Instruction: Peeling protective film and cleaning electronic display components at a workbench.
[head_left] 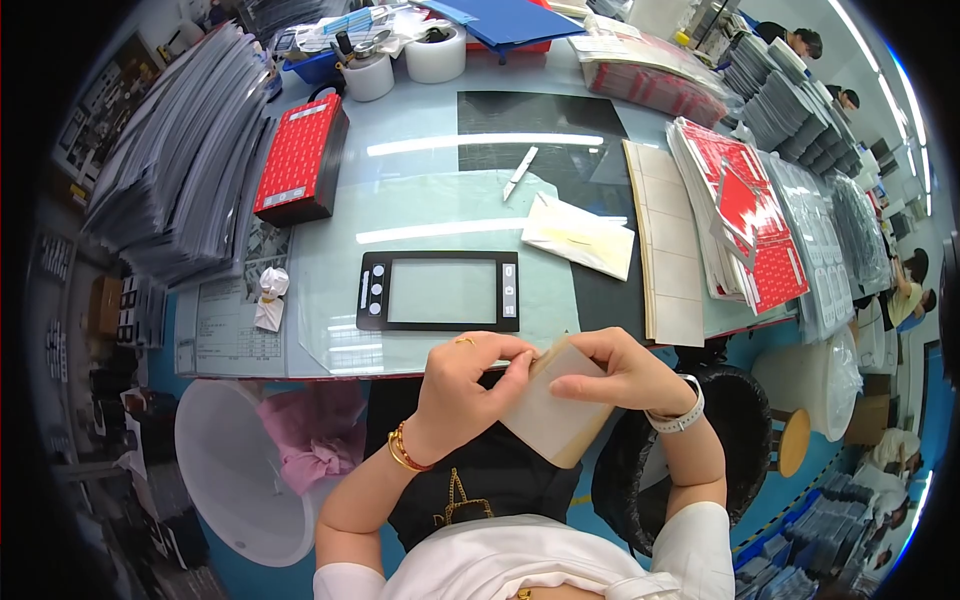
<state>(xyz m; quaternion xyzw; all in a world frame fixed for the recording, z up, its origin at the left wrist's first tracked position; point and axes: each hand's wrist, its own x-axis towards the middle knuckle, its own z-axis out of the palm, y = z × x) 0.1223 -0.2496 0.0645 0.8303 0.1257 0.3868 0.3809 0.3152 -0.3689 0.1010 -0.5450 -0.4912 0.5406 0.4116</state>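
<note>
Just beyond the table's front edge, a pale tan-white rectangular sheet or thin pad (560, 415) is tilted between my hands. My left hand (468, 385) pinches its upper-left edge between thumb and fingertips. From the other side my right hand (625, 372) grips it, thumb flat on the face and fingers behind. On the table ahead lies a black-framed rectangular panel (375, 272) with a clear middle and small markings at both ends. Farther right rest a whitish-yellow stack of cards or sheets (577, 238) and a slim white pen-like tool (519, 173).
A red box (303, 155) and tall sheet stacks (180, 150) stand left. Tape rolls (436, 58) sit at the back. Red-and-white packs (750, 220) lie right. Below the table are a white bin (240, 490) and a black-lined bin (725, 430).
</note>
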